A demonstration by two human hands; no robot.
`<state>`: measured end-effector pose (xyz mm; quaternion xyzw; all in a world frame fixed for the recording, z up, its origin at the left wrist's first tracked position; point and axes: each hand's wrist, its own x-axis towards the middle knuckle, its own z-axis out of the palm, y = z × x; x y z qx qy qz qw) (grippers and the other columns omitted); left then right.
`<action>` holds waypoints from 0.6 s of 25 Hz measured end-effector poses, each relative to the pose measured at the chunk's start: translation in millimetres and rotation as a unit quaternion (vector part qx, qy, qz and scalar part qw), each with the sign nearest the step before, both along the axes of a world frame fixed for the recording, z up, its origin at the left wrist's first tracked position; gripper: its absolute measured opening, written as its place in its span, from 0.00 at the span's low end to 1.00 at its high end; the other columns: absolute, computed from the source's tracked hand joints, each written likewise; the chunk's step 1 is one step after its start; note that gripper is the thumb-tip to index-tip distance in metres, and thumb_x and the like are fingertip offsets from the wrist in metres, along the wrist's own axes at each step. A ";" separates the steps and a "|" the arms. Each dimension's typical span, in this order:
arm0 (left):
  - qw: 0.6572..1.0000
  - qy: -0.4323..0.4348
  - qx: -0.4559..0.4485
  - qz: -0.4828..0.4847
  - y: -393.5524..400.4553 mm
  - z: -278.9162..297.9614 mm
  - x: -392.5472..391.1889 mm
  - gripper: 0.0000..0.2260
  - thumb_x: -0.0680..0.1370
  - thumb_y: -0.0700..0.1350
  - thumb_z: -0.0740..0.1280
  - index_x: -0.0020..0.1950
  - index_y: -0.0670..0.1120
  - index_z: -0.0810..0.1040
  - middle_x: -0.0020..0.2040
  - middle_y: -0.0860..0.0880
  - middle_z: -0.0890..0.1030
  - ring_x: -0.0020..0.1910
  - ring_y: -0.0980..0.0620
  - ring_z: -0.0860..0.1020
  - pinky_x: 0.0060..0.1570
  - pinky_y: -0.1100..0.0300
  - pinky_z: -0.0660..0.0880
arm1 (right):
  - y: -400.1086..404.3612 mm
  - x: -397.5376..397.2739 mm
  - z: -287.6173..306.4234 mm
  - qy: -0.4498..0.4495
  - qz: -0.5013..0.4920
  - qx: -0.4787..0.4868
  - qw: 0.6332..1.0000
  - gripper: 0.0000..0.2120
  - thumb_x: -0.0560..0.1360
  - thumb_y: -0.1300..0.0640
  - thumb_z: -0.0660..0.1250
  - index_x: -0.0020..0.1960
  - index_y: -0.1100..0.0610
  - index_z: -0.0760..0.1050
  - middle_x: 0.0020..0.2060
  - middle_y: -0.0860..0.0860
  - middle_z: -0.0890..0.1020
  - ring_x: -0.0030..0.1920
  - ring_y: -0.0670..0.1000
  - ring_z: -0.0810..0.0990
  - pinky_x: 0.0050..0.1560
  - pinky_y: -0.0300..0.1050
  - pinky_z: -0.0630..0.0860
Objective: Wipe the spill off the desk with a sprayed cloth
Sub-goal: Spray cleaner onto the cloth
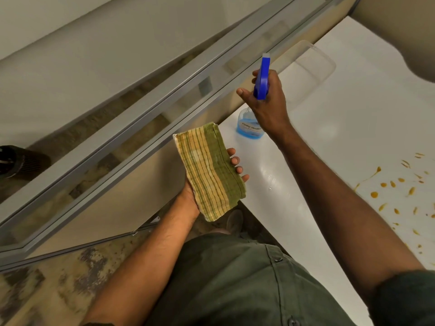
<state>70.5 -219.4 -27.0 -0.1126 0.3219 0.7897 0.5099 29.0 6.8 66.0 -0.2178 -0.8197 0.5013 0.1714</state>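
Note:
A folded green and yellow striped cloth [209, 170] lies flat on my left hand [189, 196], held just off the left edge of the white desk [329, 142]. My right hand [268, 102] grips the neck of a spray bottle [249, 128] with blue liquid and a blue trigger head, standing on the desk's near-left corner. Its nozzle points up and away from me. An orange-brown spill [400, 191] of drops and streaks spreads over the desk at the right.
A clear plastic container [308, 69] sits on the desk beyond the bottle. A glass partition with a metal frame [141, 128] runs diagonally along the desk's left side. Mottled floor and a shoe [235, 221] show below.

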 end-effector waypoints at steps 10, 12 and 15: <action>0.990 0.016 0.103 -0.092 30.0 25.3 14.9 0.32 0.79 0.66 0.63 0.72 0.43 0.70 0.59 0.44 0.78 0.61 0.43 0.76 0.77 0.39 0.63 | 12.1 73.2 -0.9 -0.012 -0.058 -0.054 0.997 0.38 0.78 0.50 0.76 0.81 0.55 0.60 0.80 0.54 0.66 0.70 0.47 0.73 0.63 0.33 0.76; 0.990 -0.027 0.105 -0.095 37.1 25.0 19.5 0.32 0.81 0.67 0.58 0.72 0.43 0.73 0.62 0.43 0.79 0.64 0.42 0.77 0.77 0.38 0.64 | 7.0 109.2 -5.4 -0.003 -0.120 -0.065 0.991 0.32 0.80 0.49 0.73 0.79 0.53 0.64 0.78 0.51 0.69 0.69 0.46 0.75 0.62 0.34 0.77; 0.981 -0.068 0.142 -0.116 60.3 30.4 35.3 0.40 0.83 0.70 0.44 0.73 0.39 0.76 0.72 0.38 0.77 0.74 0.39 0.74 0.79 0.37 0.61 | -6.7 170.3 -14.7 0.004 -0.191 -0.107 0.976 0.20 0.82 0.49 0.69 0.71 0.47 0.69 0.72 0.46 0.73 0.66 0.42 0.78 0.58 0.29 0.78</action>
